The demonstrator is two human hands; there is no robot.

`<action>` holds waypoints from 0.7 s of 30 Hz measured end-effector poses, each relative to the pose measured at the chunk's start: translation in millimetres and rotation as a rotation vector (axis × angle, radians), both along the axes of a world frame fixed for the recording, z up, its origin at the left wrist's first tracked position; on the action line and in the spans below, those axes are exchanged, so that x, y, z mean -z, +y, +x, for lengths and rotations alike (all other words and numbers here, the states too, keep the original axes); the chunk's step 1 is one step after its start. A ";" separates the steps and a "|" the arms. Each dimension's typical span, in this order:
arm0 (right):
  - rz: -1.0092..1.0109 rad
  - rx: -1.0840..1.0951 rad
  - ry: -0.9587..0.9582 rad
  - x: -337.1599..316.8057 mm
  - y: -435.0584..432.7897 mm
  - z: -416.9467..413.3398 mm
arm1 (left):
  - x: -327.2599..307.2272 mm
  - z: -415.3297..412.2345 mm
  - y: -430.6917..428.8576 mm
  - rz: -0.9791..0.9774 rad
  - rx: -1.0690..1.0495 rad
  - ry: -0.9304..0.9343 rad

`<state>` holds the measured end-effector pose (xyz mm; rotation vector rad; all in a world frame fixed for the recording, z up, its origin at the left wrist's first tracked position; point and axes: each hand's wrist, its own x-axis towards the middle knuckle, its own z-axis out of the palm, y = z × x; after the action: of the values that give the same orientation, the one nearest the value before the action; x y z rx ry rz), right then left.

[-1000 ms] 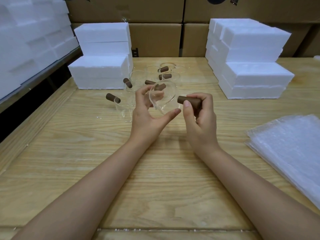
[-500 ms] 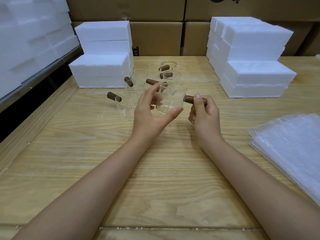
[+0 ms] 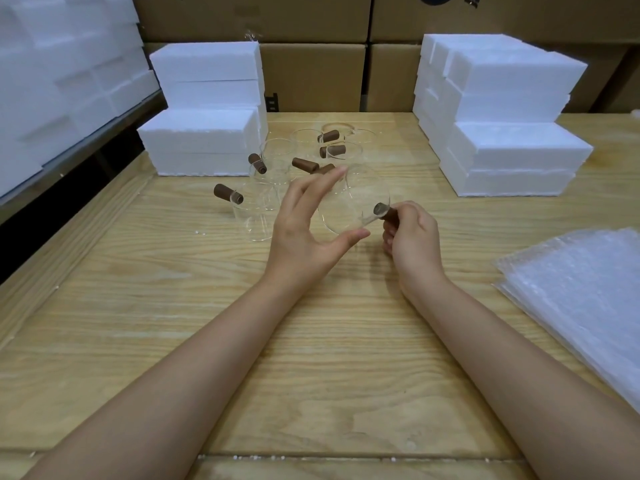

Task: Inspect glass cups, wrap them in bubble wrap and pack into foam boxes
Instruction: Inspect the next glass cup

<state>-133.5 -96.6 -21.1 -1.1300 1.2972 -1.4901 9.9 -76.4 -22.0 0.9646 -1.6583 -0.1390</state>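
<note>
Head view, sole view available.

The glass cup [image 3: 349, 206] under inspection is held in the air above the desk [image 3: 311, 341], just in front of the unwrapped stock. The right hand [image 3: 412, 237] has its fingers [image 3: 408, 216] clenched round the cup's brown wooden handle [image 3: 386, 213]. The left hand [image 3: 301, 230] spans the glass body, thumb at the near lower edge and extended fingertips at the far upper edge. The hold is light and two-handed, and in my judgement it serves to present the wall and rim for checking, so the work is at the inspection step. The cup lies tilted, its handle pointing right.

The remaining glass cups [image 3: 277, 168] stand grouped at mid-desk between two stacks of white foam boxes, one left [image 3: 204, 133] and one right [image 3: 512, 147]. Bubble wrap sheets [image 3: 581, 292] lie piled at the right edge, near the right hand and handy for wrapping. More foam [image 3: 52, 81] fills a shelf at far left, and cardboard cartons [image 3: 311, 74] line the back.

Limits of observation: the glass is nearly invisible against the desk, so chips or cracks cannot be judged, and which end of the held cup is the mouth is uncertain. The count of rear cups is unclear because they overlap. The bubble wrap pile is cut off at the frame edge. No foam box is seen opened, so the interiors are unknown.
</note>
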 end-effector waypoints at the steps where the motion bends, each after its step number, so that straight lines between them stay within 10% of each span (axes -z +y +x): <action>1: -0.007 0.006 0.011 0.4 -0.6 -0.2 | 0.1 -0.1 -0.5 -0.013 0.009 0.005; 21: -0.363 0.015 0.184 -4.4 16.8 5.7 | 3.6 -1.6 -4.7 0.097 0.081 0.197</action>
<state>-127.8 -79.8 -16.6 -1.5226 1.1844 -1.7102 8.3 -81.1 -25.7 0.9255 -1.5205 -0.3613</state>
